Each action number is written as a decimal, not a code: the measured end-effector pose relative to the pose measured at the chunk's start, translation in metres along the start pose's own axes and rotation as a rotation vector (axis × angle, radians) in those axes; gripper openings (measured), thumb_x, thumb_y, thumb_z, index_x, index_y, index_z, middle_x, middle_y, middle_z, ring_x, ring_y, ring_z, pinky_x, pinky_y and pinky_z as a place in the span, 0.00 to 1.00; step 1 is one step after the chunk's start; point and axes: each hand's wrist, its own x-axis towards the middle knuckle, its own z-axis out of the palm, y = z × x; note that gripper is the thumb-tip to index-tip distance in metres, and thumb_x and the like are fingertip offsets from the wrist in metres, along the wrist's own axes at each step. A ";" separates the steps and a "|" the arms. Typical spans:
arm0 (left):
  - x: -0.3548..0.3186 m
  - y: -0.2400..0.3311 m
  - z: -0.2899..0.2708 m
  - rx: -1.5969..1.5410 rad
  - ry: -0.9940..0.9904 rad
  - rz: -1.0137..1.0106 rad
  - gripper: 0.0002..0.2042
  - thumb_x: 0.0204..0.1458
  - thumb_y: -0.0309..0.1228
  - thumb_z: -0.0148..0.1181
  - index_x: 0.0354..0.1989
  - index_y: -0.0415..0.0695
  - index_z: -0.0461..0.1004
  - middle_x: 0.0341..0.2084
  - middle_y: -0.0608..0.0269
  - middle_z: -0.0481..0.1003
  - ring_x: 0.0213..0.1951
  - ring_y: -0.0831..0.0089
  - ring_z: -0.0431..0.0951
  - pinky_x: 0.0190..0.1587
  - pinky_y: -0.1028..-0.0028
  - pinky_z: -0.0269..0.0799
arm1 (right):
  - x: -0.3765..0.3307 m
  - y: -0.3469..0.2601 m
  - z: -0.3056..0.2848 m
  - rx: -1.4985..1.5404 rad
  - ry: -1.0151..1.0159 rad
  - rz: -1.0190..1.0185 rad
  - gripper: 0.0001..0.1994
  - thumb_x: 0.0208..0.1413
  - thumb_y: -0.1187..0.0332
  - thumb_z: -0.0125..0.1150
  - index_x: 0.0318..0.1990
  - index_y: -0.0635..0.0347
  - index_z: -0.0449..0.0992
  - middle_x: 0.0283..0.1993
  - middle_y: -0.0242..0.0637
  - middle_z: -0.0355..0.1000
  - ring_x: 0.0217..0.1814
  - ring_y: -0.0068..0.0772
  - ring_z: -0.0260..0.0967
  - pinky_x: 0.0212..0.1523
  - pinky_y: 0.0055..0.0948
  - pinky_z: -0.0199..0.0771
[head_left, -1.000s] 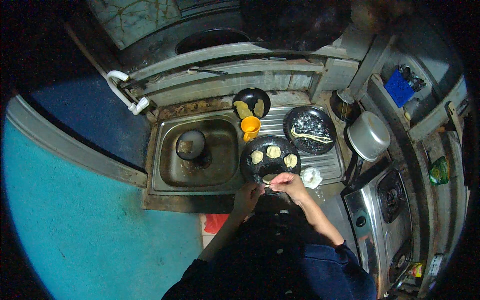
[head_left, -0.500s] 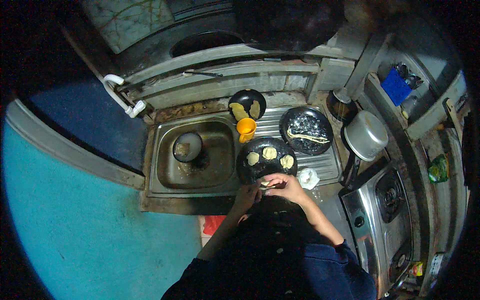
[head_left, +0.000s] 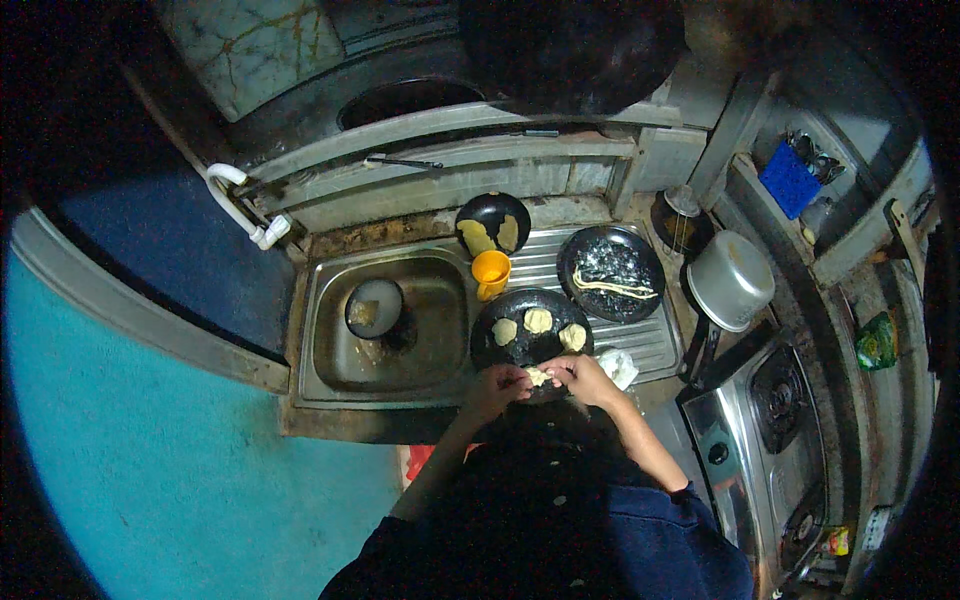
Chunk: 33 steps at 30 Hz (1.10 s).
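Observation:
Both my hands meet at the near rim of a black plate [head_left: 490, 350] on the sink's draining board. My left hand [head_left: 497, 386] and my right hand [head_left: 582, 378] pinch a small pale piece of dough [head_left: 539, 377] between their fingertips. Three folded pale dough pieces [head_left: 538, 321] lie on the plate beyond my fingers. A white lump [head_left: 621, 366] lies just right of my right hand.
An orange cup [head_left: 491, 272] stands behind the plate. A dark pan with pale strips [head_left: 611, 272] sits to the right, a black bowl with yellow pieces [head_left: 493, 222] at the back. The steel sink [head_left: 385, 330] holds a round pot. A metal pot [head_left: 731, 279] and a gas stove [head_left: 775, 440] are at the right.
My hands stay at the plate's near rim, working the small dough piece. The view has shifted slightly; nothing else moved.

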 end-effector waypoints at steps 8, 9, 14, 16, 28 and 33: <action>0.011 0.023 -0.004 0.330 0.020 0.007 0.12 0.54 0.36 0.49 0.32 0.37 0.71 0.21 0.61 0.74 0.24 0.78 0.73 0.29 0.76 0.69 | 0.011 0.002 0.001 -0.064 0.097 -0.143 0.06 0.53 0.68 0.53 0.33 0.59 0.74 0.30 0.40 0.73 0.32 0.32 0.71 0.35 0.31 0.68; 0.010 0.024 -0.004 0.334 0.031 0.005 0.13 0.55 0.37 0.48 0.32 0.38 0.72 0.20 0.62 0.74 0.23 0.78 0.73 0.29 0.76 0.69 | 0.011 0.000 0.001 -0.021 0.065 -0.100 0.06 0.52 0.68 0.54 0.33 0.60 0.74 0.30 0.40 0.73 0.33 0.31 0.71 0.35 0.30 0.68; 0.016 0.005 -0.007 0.347 0.064 0.000 0.13 0.54 0.37 0.48 0.31 0.38 0.72 0.20 0.62 0.74 0.22 0.78 0.73 0.29 0.77 0.69 | 0.013 0.005 0.009 0.352 0.021 -0.086 0.10 0.49 0.69 0.59 0.38 0.63 0.74 0.33 0.36 0.74 0.38 0.25 0.71 0.38 0.26 0.69; 0.019 -0.008 -0.008 0.318 0.046 0.022 0.13 0.54 0.36 0.48 0.31 0.38 0.72 0.20 0.62 0.74 0.22 0.78 0.73 0.29 0.77 0.69 | 0.013 0.013 0.015 0.376 -0.007 -0.094 0.11 0.48 0.69 0.60 0.39 0.64 0.73 0.36 0.33 0.73 0.39 0.22 0.69 0.41 0.23 0.68; 0.010 0.031 0.002 0.455 0.049 -0.016 0.10 0.51 0.33 0.54 0.33 0.38 0.72 0.24 0.64 0.75 0.24 0.79 0.73 0.29 0.78 0.68 | 0.011 -0.001 0.010 0.127 0.123 -0.009 0.06 0.45 0.68 0.62 0.29 0.61 0.76 0.26 0.35 0.74 0.28 0.26 0.71 0.32 0.25 0.69; 0.011 0.028 -0.005 0.383 -0.024 -0.072 0.10 0.52 0.34 0.52 0.31 0.38 0.71 0.23 0.64 0.74 0.22 0.79 0.71 0.28 0.78 0.67 | 0.010 -0.002 0.008 0.097 0.134 -0.081 0.05 0.42 0.71 0.63 0.28 0.60 0.75 0.28 0.35 0.74 0.30 0.25 0.71 0.34 0.24 0.69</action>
